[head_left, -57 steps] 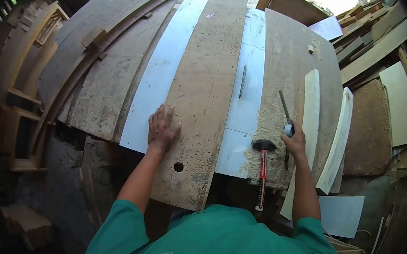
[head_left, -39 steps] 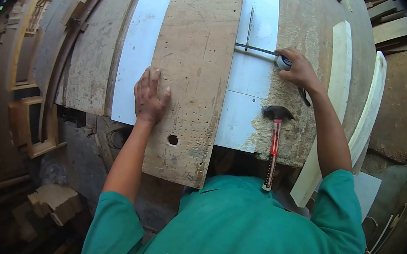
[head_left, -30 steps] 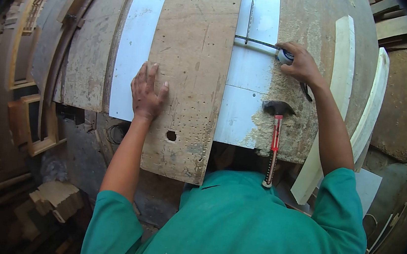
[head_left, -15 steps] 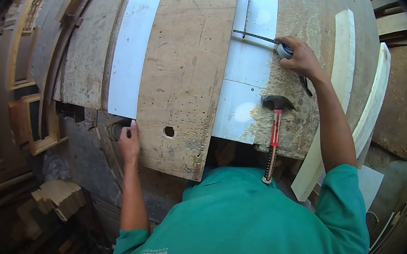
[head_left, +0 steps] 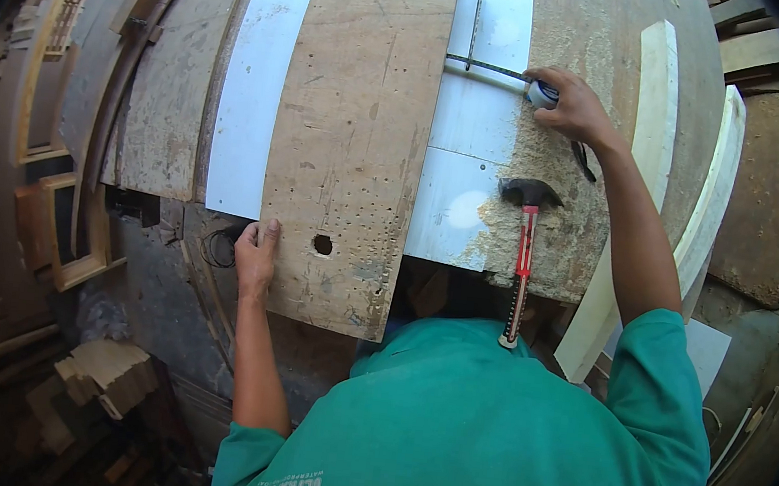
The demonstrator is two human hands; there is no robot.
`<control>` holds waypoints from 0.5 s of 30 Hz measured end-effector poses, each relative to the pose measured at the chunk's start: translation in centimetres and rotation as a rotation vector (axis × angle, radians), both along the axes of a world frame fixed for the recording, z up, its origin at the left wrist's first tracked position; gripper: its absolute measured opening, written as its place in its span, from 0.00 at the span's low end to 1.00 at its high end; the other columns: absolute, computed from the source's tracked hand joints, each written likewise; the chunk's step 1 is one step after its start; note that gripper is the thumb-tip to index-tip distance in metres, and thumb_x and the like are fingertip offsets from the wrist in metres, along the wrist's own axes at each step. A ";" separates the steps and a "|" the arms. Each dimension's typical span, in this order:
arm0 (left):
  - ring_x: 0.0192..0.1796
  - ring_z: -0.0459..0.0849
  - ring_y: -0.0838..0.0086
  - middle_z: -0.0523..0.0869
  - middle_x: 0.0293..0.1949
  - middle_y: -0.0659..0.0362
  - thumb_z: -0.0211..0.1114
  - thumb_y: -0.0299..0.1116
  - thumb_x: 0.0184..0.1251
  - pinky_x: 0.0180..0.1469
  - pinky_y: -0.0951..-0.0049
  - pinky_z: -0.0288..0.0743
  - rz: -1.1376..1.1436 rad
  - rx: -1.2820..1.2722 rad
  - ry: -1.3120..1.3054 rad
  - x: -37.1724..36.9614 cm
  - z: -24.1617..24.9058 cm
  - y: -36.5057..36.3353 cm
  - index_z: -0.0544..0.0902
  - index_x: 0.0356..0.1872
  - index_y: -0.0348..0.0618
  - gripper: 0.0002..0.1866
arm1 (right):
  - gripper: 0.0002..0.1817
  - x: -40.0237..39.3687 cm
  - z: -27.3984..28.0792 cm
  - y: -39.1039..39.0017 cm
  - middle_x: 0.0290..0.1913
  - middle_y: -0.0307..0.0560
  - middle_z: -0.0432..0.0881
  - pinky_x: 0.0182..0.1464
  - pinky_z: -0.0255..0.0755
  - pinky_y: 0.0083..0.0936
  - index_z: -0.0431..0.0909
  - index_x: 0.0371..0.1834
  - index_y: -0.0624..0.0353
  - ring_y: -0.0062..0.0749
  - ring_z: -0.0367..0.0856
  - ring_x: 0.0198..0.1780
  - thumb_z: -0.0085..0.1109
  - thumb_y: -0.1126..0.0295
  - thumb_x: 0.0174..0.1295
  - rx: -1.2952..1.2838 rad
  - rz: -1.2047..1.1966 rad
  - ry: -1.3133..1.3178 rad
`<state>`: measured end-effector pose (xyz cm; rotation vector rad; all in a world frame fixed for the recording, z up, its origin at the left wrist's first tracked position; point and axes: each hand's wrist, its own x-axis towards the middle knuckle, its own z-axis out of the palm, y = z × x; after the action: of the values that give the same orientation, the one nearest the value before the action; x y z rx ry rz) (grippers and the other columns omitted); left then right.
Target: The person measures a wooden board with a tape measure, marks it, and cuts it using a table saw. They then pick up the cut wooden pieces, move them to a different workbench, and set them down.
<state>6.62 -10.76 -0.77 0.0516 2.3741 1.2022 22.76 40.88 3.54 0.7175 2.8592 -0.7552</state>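
Observation:
My right hand (head_left: 572,107) is closed around a tape measure (head_left: 542,94). Its blade (head_left: 489,66) runs left across a white sheet to the right edge of a long plywood board (head_left: 350,125). My left hand (head_left: 256,253) grips that board's left edge close to its near end, fingertips resting on top and the other fingers partly hidden. Small holes dot the board, and one larger hole shows near its front. A claw hammer (head_left: 523,257) with a red and black handle lies right of the board, its handle end toward my body.
White sheets (head_left: 248,124) lie beneath the board on a wooden worktop (head_left: 170,116). Sawdust covers the worktop right of it. A thin dark rule (head_left: 475,24) lies beyond the blade. Pale timber lengths (head_left: 651,147) stand at right; wooden frames (head_left: 46,74) are at left.
My left hand has shifted slightly up and right, its fingertips now over the board's edge onto the top. My right hand keeps the tape measure in nearly the same place.

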 end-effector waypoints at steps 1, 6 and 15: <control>0.39 0.78 0.80 0.86 0.38 0.59 0.67 0.48 0.70 0.45 0.76 0.72 0.006 0.015 0.000 0.1 0.0 0.1 0.82 0.44 0.31 0.23 | 0.34 0.0 0.0 0.0 0.64 0.52 0.75 0.72 0.65 0.36 0.76 0.63 0.50 0.45 0.72 0.67 0.62 0.68 0.45 -0.001 0.000 -0.003; 0.40 0.78 0.79 0.86 0.38 0.59 0.67 0.47 0.70 0.46 0.76 0.73 0.004 0.029 0.006 0.1 0.1 0.2 0.83 0.45 0.30 0.24 | 0.34 0.0 0.4 -0.2 0.64 0.52 0.75 0.71 0.66 0.36 0.76 0.63 0.50 0.45 0.72 0.67 0.62 0.68 0.45 0.015 0.003 0.000; 0.40 0.79 0.79 0.87 0.38 0.59 0.67 0.47 0.70 0.46 0.76 0.73 0.031 0.030 0.007 0.3 0.1 0.3 0.83 0.45 0.30 0.23 | 0.33 -0.1 0.5 0.0 0.63 0.53 0.76 0.71 0.66 0.35 0.76 0.62 0.52 0.45 0.73 0.66 0.62 0.69 0.46 -0.027 0.005 0.015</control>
<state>6.88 -10.51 -0.71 0.0283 2.3710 1.2544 22.70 40.89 4.03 0.7037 2.8579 -0.7999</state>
